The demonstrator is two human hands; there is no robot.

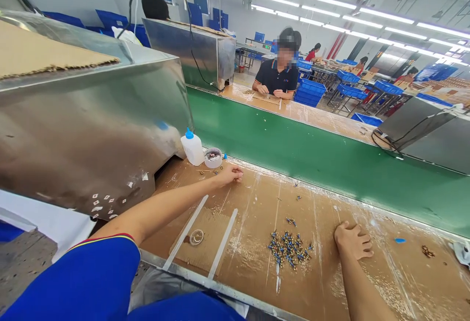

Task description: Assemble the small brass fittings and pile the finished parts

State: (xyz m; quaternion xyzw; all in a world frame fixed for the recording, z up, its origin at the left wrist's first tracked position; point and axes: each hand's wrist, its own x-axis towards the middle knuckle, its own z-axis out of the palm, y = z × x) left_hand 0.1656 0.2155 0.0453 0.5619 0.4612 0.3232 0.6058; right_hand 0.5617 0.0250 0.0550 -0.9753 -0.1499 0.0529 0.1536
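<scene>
My left hand (pixel 228 175) reaches to the far side of the cardboard-covered table, its fingers curled together; what they hold, if anything, is too small to make out. Beside it stand a white squeeze bottle with a blue cap (pixel 192 149) and a roll of clear tape (pixel 213 157). A few small brass-coloured parts (pixel 216 171) lie near that wrist. On the right, my right hand (pixel 353 240) rests on the cardboard with its fingers spread, holding nothing. Between the hands is a pile of small blue and brass parts (pixel 289 249).
A small round dish (pixel 196 237) sits on a taped cardboard piece (pixel 214 242) near the front edge. A metal housing (pixel 91 130) rises at left. Beyond the table runs a green conveyor belt (pixel 279 132), with another person (pixel 277 74) seated across it. Brass parts (pixel 428 251) lie far right.
</scene>
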